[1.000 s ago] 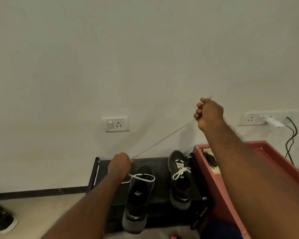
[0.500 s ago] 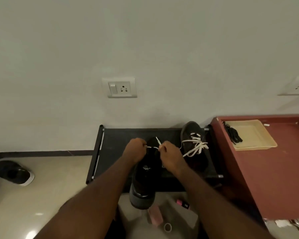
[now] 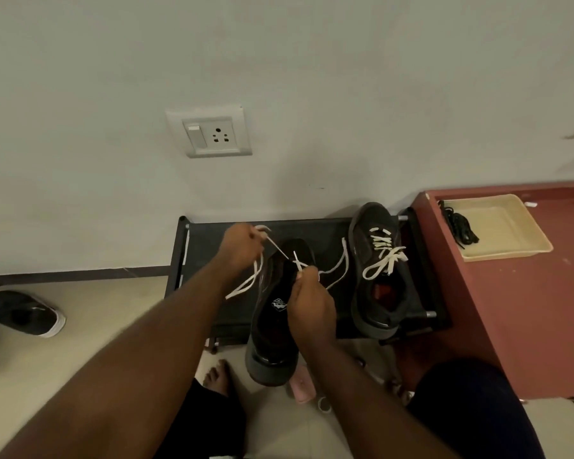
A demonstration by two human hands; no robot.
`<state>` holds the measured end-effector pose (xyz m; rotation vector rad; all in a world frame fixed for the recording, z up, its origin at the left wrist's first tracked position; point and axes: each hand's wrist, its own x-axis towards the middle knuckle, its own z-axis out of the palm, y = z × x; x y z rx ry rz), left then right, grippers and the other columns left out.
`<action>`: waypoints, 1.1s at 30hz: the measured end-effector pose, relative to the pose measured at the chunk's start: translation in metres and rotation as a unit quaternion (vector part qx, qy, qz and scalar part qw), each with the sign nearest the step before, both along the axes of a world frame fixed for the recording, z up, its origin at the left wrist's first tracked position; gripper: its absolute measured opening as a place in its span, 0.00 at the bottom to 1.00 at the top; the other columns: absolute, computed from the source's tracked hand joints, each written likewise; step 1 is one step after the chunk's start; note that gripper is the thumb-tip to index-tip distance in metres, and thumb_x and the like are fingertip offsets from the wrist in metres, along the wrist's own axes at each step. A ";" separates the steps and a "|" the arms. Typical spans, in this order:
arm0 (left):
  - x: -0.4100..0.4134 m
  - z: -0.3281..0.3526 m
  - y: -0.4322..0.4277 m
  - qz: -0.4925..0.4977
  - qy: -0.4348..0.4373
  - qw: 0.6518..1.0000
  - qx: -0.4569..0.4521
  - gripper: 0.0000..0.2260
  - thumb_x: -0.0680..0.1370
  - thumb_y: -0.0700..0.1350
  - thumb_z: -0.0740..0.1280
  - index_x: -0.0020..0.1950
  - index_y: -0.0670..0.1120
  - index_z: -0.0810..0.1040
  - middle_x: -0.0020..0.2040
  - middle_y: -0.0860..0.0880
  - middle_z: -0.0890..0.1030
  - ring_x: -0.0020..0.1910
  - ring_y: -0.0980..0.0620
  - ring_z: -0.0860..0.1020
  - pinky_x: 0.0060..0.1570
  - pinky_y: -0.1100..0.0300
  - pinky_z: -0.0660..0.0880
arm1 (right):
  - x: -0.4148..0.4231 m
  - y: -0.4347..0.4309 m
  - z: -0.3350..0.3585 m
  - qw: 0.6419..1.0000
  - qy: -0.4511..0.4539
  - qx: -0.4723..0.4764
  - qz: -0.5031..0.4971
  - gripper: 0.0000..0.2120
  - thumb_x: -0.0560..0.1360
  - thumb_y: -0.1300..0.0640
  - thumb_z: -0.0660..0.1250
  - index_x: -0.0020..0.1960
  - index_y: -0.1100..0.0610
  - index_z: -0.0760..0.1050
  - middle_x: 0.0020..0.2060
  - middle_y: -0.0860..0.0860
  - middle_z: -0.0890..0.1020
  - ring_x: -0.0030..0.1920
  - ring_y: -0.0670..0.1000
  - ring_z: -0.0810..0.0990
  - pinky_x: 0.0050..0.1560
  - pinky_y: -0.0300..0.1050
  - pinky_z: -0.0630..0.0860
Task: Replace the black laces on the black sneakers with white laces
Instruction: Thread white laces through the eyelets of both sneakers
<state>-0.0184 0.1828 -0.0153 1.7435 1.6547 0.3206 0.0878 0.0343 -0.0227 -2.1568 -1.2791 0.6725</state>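
Item: white lace (image 3: 277, 248), pulled out long a second earlier, since brought back down to the near sneaker (image 3: 272, 329). Left hand (image 3: 242, 245) and right hand (image 3: 307, 296) each pinched one end, fingers closed on it. The sneaker lay just under the fingertips, with the lacing seemingly partway done.

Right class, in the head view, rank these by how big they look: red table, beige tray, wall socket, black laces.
1. red table, largest by far
2. beige tray
3. wall socket, close behind the tray; it is farther from the camera, so true sizes are unsure
4. black laces, smallest
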 end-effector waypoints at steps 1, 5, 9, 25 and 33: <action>-0.014 0.002 0.004 0.075 -0.056 0.996 0.004 0.12 0.80 0.42 0.66 0.37 0.44 0.78 0.39 0.41 0.83 0.39 0.47 0.83 0.46 0.50 0.81 | 0.000 0.001 -0.001 1.000 -0.006 -0.005 -0.007 0.08 0.85 0.52 0.51 0.48 0.52 0.62 0.37 0.51 0.76 0.39 0.55 0.78 0.38 0.49 0.71; -0.043 0.021 0.004 0.083 -0.059 0.993 0.052 0.10 0.80 0.43 0.67 0.41 0.40 0.79 0.35 0.48 0.80 0.32 0.57 0.78 0.32 0.70 0.72 | -0.005 0.005 -0.001 0.999 -0.033 -0.032 0.001 0.09 0.85 0.51 0.51 0.49 0.54 0.64 0.39 0.53 0.78 0.42 0.56 0.80 0.39 0.51 0.73; -0.034 0.063 -0.007 0.010 -0.077 0.990 0.114 0.08 0.80 0.39 0.65 0.45 0.40 0.82 0.39 0.47 0.82 0.39 0.52 0.80 0.39 0.71 0.73 | 0.013 0.023 0.026 0.993 0.098 -0.006 -0.068 0.11 0.84 0.55 0.56 0.52 0.58 0.75 0.48 0.58 0.82 0.50 0.59 0.80 0.48 0.49 0.74; 0.036 0.395 -0.032 0.044 -0.466 0.865 0.182 0.05 0.82 0.38 0.61 0.56 0.41 0.74 0.45 0.44 0.83 0.34 0.54 0.78 0.34 0.65 0.74 | 0.060 0.074 0.396 0.873 0.345 0.345 -0.011 0.05 0.80 0.61 0.64 0.47 0.59 0.78 0.36 0.53 0.80 0.32 0.48 0.75 0.31 0.39 0.69; 0.045 0.430 -0.054 0.018 -0.417 0.880 0.225 0.06 0.81 0.36 0.61 0.54 0.36 0.75 0.50 0.38 0.84 0.37 0.52 0.81 0.40 0.59 0.77 | 0.039 0.058 0.431 0.875 0.325 0.360 0.013 0.08 0.79 0.64 0.62 0.46 0.60 0.79 0.42 0.56 0.85 0.35 0.47 0.81 0.35 0.37 0.74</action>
